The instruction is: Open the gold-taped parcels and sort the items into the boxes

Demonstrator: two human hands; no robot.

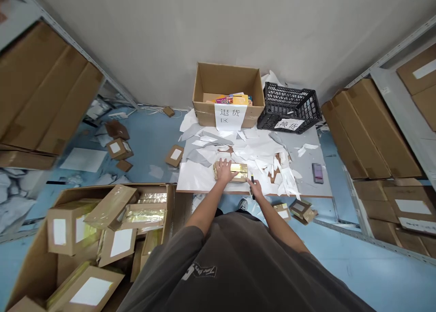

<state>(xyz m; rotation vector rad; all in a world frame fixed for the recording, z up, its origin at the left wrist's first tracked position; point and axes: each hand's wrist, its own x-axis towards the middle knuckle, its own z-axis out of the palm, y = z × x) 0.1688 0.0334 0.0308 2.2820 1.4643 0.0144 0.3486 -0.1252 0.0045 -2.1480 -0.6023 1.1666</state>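
A small taped cardboard box (241,168) lies near the front edge of the table (323,185). My left hand (224,169) rests flat on its left part, fingers spread. Close to the box's right end, my right hand (256,188) is wrapped round a dark utility knife (252,181), its tip pointing away from me. Whether the blade touches the box I cannot tell. Torn white and grey paper scraps (238,141) surround the box on the table.
At the table's back stand a cardboard box (204,114) with colourful packets and a black plastic crate (289,107). A phone (318,173) lies at the right. A large carton (64,191) of parcels stands at lower left. Shelved boxes (371,126) flank the right; parcels (303,210) lie on the floor.
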